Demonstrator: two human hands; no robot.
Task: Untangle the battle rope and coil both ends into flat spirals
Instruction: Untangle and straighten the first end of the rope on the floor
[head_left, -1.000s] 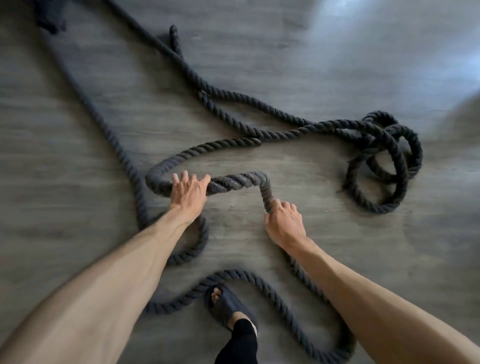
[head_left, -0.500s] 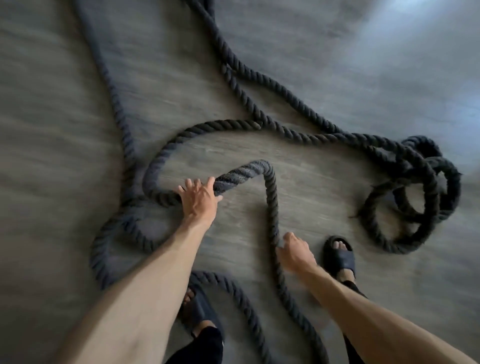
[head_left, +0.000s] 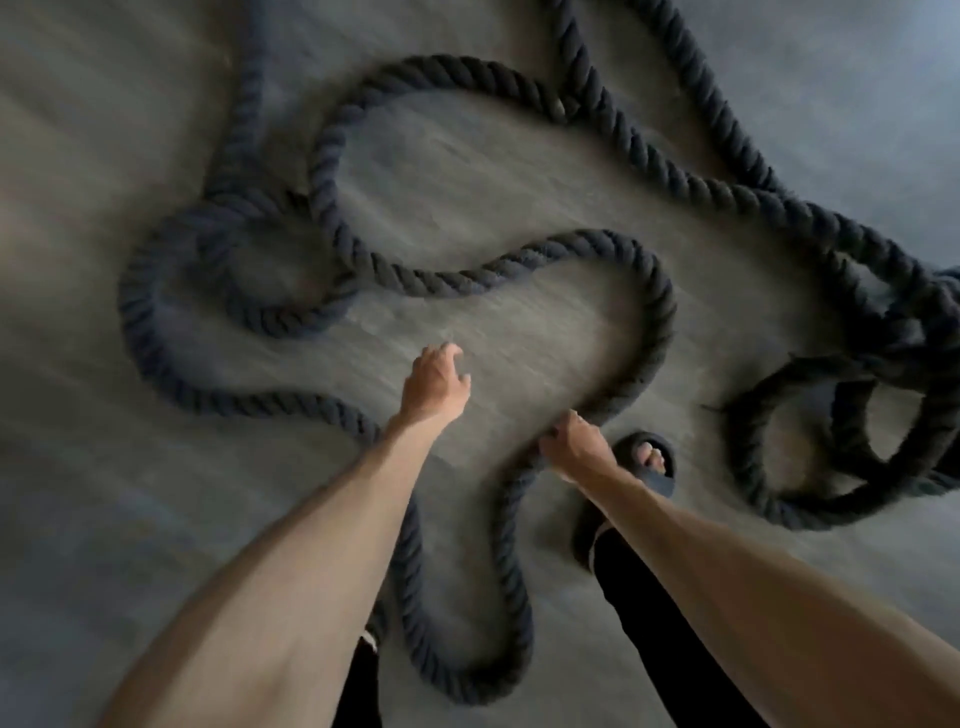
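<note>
A thick dark twisted battle rope (head_left: 660, 312) winds over the grey floor in wide bends. One loop curls at the left (head_left: 156, 322), and a tangle of overlapping loops (head_left: 831, 467) lies at the right. My right hand (head_left: 574, 447) grips the rope low in the middle, where a bend runs down toward my feet. My left hand (head_left: 434, 384) hovers above bare floor with loosely curled fingers and holds nothing; the rope lies apart from it on all sides.
The floor (head_left: 493, 182) is grey wood-look planking. My right foot in a dark sandal (head_left: 649, 462) stands just right of my right hand, close to the rope. Two strands run off the top edge (head_left: 675, 78). A brighter patch lights the top right.
My left hand has let go of the rope bend, which now lies flat on the floor. My right hand drew the rope nearer my feet. The view shifted, so the tangle sits further right.
</note>
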